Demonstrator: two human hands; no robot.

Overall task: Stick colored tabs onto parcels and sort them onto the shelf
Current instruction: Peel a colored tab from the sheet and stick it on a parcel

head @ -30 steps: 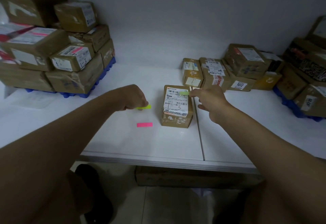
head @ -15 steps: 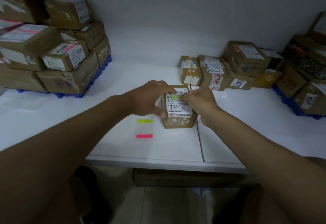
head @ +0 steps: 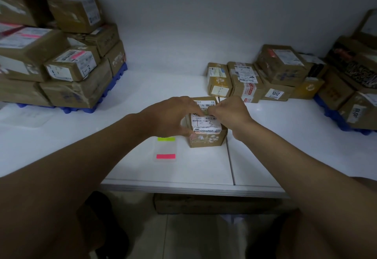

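1. Cardboard parcel (head: pixel 206 136) with a white label sits on the white tabletop (head: pixel 285 136), near the front edge, just beside the seam between the two panels; both your hands are on it.
2. Your left hand (head: pixel 173 116) wraps the parcel's left side, thumb low on the front corner, fingers curled over the top edge, so it steadies the box.
3. Your right hand (head: pixel 228 112) pinches at the top of the label, fingertips closed narrow where a sliver of green tab (head: pixel 206 112) shows; most of the tab is hidden under the fingers.
4. Judging from this, you are in the sticking step: the tab is being pressed onto the label, and sorting has not begun.
5. Next, you likely need to smooth the tab flat, release the pinch, then grip the parcel to carry it to its place among the stacked boxes (head: pixel 67 65).
6. Spare tabs lie close by on a clear sheet (head: pixel 165 148): a yellow-green strip (head: pixel 166 139) partly under your left hand, a pink strip (head: pixel 165 156) nearer you.
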